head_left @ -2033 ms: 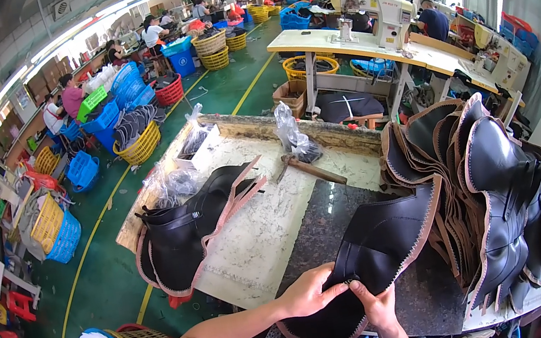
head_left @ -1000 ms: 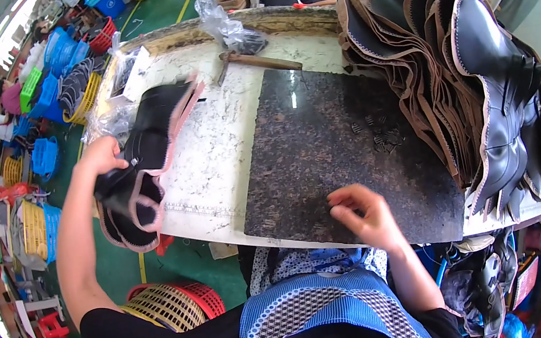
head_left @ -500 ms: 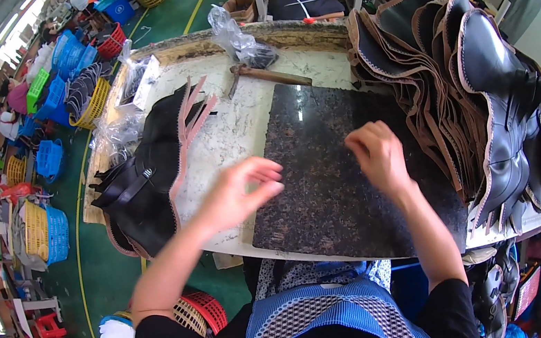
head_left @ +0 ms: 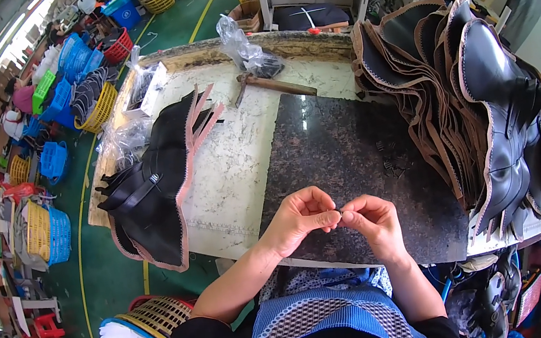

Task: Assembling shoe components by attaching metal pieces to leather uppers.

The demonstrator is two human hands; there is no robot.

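Above the near part of a dark speckled slab point(head_left: 337, 145), my hands meet fingertip to fingertip. My left hand point(head_left: 303, 220) and my right hand point(head_left: 375, 224) both pinch a tiny dark piece point(head_left: 338, 212), too small and too covered to name. Several small black bits point(head_left: 391, 159) lie on the slab beyond my right hand. To the left rests a black leather boot upper point(head_left: 150, 180) with a buckled strap and pinkish-brown edging strips. A tall stack of similar black uppers point(head_left: 479, 117) with zigzag-cut brown edges stands along the slab's right side.
A wooden-handled hammer point(head_left: 277, 84) lies past the slab's far edge. Behind it sits a clear plastic bag point(head_left: 249, 50) with dark contents. A small white box point(head_left: 150, 89) stands at the far left of the worn white tabletop point(head_left: 229, 175). Baskets point(head_left: 151, 330) stand below the table's left side.
My hands, apart over the slab before, have come together nearer my body and closed on the tiny dark piece. The black bits on the slab now show where my right hand was.
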